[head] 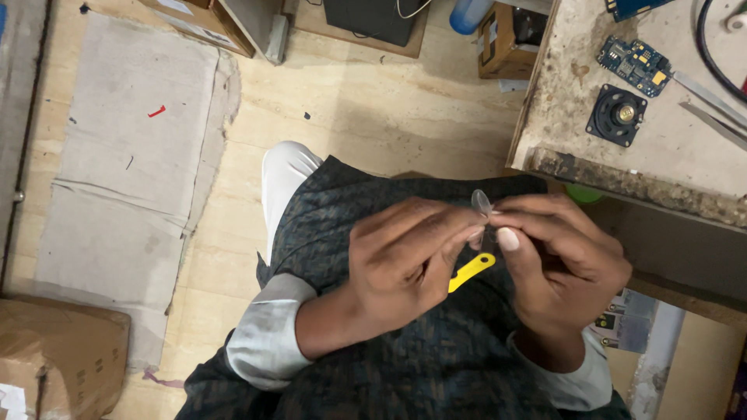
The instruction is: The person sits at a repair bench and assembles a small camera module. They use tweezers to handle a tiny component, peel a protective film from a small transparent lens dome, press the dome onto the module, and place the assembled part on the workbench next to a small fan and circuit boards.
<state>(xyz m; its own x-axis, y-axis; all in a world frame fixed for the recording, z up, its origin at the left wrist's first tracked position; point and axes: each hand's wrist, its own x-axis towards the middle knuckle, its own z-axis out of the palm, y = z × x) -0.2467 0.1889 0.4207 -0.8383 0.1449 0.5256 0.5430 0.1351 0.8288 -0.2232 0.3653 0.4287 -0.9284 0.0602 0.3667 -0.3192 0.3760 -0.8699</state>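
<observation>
My left hand (408, 257) and my right hand (564, 260) meet over my lap. Between their fingertips they pinch a small clear piece (482, 203), thin and rounded, which sticks up a little above the fingers. A flat yellow plastic tool (471, 272) pokes out from under my left hand's fingers; which hand grips it I cannot tell. Both hands rest above my dark patterned garment (405, 358), with pale sleeves at both wrists.
A worn workbench (568, 93) stands at the upper right, bearing a blue circuit board (634, 64), a black round speaker (616, 115) and metal tweezers (712, 105). Cardboard sheets (132, 171) lie on the floor at left, a cardboard box (58, 358) at bottom left.
</observation>
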